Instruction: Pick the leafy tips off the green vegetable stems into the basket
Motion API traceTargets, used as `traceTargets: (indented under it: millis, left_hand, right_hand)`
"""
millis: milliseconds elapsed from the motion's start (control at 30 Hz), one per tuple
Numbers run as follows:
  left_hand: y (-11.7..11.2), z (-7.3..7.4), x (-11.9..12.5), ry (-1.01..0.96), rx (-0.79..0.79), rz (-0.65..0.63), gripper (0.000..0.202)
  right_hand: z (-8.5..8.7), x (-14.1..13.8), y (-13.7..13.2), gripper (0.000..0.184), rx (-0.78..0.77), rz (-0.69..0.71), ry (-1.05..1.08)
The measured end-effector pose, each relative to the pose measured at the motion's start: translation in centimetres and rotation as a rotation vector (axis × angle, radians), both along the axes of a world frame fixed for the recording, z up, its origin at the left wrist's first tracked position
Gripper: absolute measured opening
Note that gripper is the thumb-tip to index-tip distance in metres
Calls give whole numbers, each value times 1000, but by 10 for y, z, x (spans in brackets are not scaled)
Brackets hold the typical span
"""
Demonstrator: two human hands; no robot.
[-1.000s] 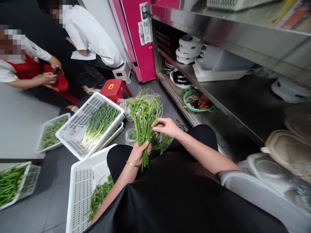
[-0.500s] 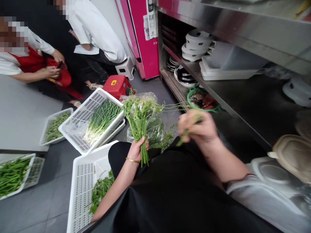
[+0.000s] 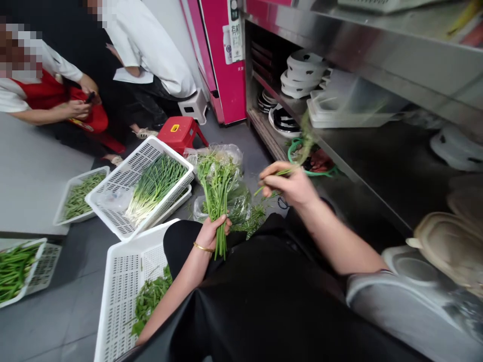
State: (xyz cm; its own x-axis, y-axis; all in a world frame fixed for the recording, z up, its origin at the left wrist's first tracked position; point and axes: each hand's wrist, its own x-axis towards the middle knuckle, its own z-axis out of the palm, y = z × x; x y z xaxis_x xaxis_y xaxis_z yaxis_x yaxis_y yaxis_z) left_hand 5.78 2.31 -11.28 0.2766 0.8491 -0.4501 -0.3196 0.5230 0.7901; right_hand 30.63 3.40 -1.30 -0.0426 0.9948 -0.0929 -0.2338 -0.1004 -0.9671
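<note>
My left hand point(image 3: 212, 231) is closed around the lower stems of a bunch of green leafy vegetables point(image 3: 218, 182), held upright over my knee. My right hand point(image 3: 287, 185) is to the right of the bunch, pinched on a single green stalk point(image 3: 303, 147) that runs blurred up and to the right. A white perforated basket point(image 3: 119, 291) with picked greens point(image 3: 150, 297) sits by my left leg. A clear plastic bag point(image 3: 230, 196) with more greens lies on the floor behind the bunch.
A white basket of green onions point(image 3: 151, 185) is tilted on the floor ahead, with trays of green beans point(image 3: 79, 199) to the left. Two people sit at the back left beside a red stool point(image 3: 180, 133). Steel shelves point(image 3: 362, 146) with plates and tubs run along the right.
My right hand left the top of the bunch and swung right with one stalk pulled out. The bunch in my left hand stayed in place.
</note>
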Motion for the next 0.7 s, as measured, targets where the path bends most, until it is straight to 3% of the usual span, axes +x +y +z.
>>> traceTargets:
  millis: [100,200,333,533,700]
  left_hand:
    - [-4,10,-2,-113,30,-62,31]
    - [-7,14,-2,-122,54,-89,28]
    - [-10,14,2,-128,29,-98,30]
    - [-9,15,1,-164,9,-121,32]
    - [-9,15,-1,-167,30,-150,28]
  right_hand:
    - [-46,-40,21,33,-120,44,74]
    - [-69,-64,34,36,-190,91,81]
    - [-71,-78,40,33,-62,60,8]
    - [-73,-75,35,17,113,84,-194]
    - [-61,-70,41,29,-20,162,-119]
